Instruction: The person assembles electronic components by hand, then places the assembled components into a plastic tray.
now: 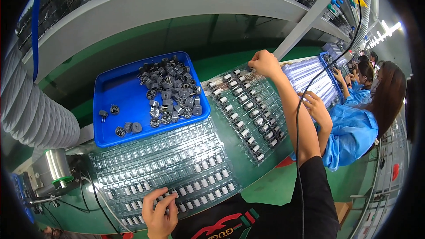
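the left hand (160, 214) is curling over the white cylinders (190, 189) in the clear tray (152, 161), which is lying on the near side of the blue bin (117, 88). its fingertips are sitting close together, though i cannot tell whether they are pinching a cylinder. the right hand (266, 64) is bringing thumb and forefinger together to the right of the bin, by the far end of a second tray (217, 83); what they are pinching, if anything, i cannot tell.

working well here is probably meaning holding each piece lightly by its sides, squaring it to its pocket, and keeping knuckles and wrist from knocking neighbouring cylinders. coloured lettering is showing on the dark shirt (270, 214), nearer the person than the bin; no label on the trays or cylinders is reading clearly.
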Tool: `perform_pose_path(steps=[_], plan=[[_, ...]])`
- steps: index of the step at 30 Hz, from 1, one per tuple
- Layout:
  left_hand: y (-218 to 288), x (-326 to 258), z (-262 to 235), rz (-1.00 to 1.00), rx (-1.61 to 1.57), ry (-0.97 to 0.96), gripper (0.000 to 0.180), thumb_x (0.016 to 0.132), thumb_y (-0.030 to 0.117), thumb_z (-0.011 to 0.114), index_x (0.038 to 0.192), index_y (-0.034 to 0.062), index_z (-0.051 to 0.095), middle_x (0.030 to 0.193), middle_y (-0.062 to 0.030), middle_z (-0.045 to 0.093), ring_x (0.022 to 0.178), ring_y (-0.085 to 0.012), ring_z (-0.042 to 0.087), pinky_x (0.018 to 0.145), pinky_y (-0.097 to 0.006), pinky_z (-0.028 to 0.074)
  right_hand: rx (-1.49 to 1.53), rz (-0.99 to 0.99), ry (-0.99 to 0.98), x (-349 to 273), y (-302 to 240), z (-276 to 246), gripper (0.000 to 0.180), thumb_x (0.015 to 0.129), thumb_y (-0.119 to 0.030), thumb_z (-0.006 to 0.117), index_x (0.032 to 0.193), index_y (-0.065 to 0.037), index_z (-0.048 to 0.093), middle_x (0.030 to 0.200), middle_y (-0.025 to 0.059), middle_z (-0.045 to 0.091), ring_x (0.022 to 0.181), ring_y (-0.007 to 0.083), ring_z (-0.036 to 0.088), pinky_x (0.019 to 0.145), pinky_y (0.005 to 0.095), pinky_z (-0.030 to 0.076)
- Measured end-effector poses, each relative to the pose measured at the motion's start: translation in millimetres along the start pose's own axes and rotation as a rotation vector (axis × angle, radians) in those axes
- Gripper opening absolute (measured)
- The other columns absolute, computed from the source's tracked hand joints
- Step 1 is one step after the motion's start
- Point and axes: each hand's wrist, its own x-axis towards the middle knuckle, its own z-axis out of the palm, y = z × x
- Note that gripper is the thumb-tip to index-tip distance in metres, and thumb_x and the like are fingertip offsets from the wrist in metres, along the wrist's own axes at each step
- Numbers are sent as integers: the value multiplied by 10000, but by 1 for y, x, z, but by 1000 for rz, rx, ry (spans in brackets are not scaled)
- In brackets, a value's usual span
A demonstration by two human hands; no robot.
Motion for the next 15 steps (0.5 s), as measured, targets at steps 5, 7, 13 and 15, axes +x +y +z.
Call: perform_pose_path(steps=[5,7,13,15], plan=[[-5,-1,3,-1,28,-12,230,731,-109,671,916,25,690,1009,-143,615,873,-269,631,751,-340,542,-34,47,-59,10,-8,2,325,716,-330,737,850,-34,723,888,188,715,889,357,688,834,420,535],[-5,0,2,5,20,-14,229,731,-108,671,917,24,689,1010,-143,615,872,-269,632,753,-340,542,-34,65,-63,11,-10,0,293,726,-302,731,849,-36,721,883,183,714,886,352,687,826,417,535],[-5,1,1,-6,-2,-24,219,733,-109,670,910,19,687,1006,-143,614,870,-266,633,741,-331,536,-60,-327,-149,17,4,-8,142,735,-147,690,833,-48,715,827,153,700,830,331,678,766,407,533],[-6,2,1,-3,-1,-22,214,735,-110,668,907,16,687,1005,-143,614,870,-264,634,737,-328,535,-105,-399,-159,16,5,-10,121,729,-111,678,827,-50,714,811,147,694,812,326,674,750,407,532]])
